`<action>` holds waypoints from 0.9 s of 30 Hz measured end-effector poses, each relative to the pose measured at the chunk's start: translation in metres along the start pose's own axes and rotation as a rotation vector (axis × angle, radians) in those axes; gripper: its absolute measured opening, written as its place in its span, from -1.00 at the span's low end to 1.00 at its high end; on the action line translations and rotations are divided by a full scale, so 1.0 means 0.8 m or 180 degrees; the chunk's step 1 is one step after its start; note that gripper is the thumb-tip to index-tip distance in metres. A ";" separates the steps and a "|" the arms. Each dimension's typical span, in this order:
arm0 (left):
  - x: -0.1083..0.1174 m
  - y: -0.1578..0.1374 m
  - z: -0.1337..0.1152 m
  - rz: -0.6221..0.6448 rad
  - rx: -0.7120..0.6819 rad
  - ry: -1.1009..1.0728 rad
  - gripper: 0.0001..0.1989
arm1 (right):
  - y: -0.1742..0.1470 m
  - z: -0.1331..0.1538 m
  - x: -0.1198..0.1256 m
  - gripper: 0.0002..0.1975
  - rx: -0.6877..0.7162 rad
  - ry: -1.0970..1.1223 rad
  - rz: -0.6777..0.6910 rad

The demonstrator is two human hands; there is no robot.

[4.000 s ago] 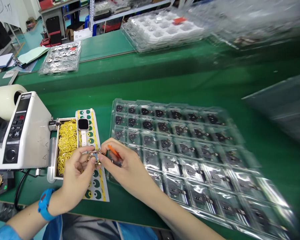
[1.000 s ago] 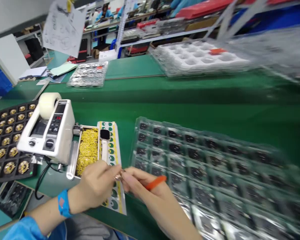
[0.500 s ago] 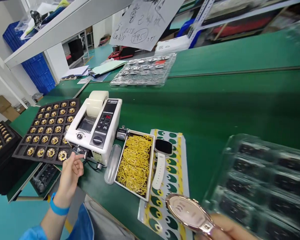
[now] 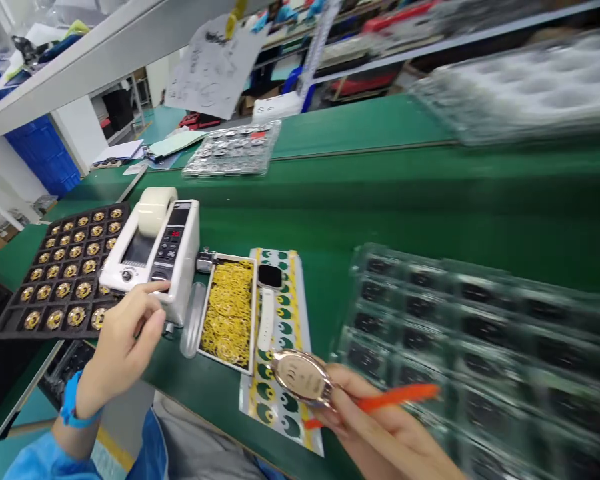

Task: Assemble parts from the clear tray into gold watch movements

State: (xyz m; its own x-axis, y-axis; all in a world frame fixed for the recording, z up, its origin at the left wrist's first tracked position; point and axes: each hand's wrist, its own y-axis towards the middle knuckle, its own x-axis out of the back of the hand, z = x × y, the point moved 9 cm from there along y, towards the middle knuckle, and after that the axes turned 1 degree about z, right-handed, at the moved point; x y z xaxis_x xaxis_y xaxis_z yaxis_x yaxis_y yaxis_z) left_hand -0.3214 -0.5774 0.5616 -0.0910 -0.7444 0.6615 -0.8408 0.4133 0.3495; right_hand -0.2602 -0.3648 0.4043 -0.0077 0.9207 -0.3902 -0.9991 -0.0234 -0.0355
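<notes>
My right hand grips a round, gold-rimmed watch case, its pale printed back facing up. A slim orange tool runs between the same fingers; its exact kind is unclear. In front of the white tape dispenser is my left hand, index finger stretched out and thumb apart. No held thing shows there, though clear tape could go unseen. Between the hands lie a box of yellow ring-like pieces and a smartwatch with a white strap, which rests on a sticker sheet.
A black foam tray of gold round parts lies left of the dispenser. Clear blister trays with dark parts cover the right side. Farther back are another clear tray and a white moulded tray.
The view has swung right, so the bench things sit farther left. My left hand has risen from the dispenser's front outlet. The orange tool now shows in my right hand.
</notes>
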 end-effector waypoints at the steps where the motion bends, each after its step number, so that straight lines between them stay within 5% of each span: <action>1: -0.006 0.001 -0.003 0.0022 0.0016 -0.0245 -0.78 | -0.001 0.000 -0.004 -0.76 -0.0080 0.0097 0.0034; 6: -0.089 -0.006 -0.021 0.0970 0.0142 -0.1545 -0.70 | -0.006 -0.003 -0.007 -0.73 -0.0208 0.0548 -0.0088; 12: -0.159 -0.009 -0.022 0.1607 0.0268 -0.1637 -0.74 | -0.016 0.004 -0.019 -0.61 -0.0392 0.0662 0.0033; 27: -0.178 -0.007 -0.014 0.1638 0.0626 -0.1554 -0.74 | -0.020 0.004 -0.022 -0.54 -0.0467 0.0710 -0.0057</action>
State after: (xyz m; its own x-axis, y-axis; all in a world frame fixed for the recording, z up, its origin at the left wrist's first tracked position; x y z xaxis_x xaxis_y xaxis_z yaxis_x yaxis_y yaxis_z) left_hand -0.2981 -0.4677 0.4730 -0.6886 -0.6493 0.3228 -0.7037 0.7058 -0.0812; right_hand -0.2444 -0.3795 0.4147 0.0356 0.8132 -0.5809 -0.9821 -0.0791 -0.1709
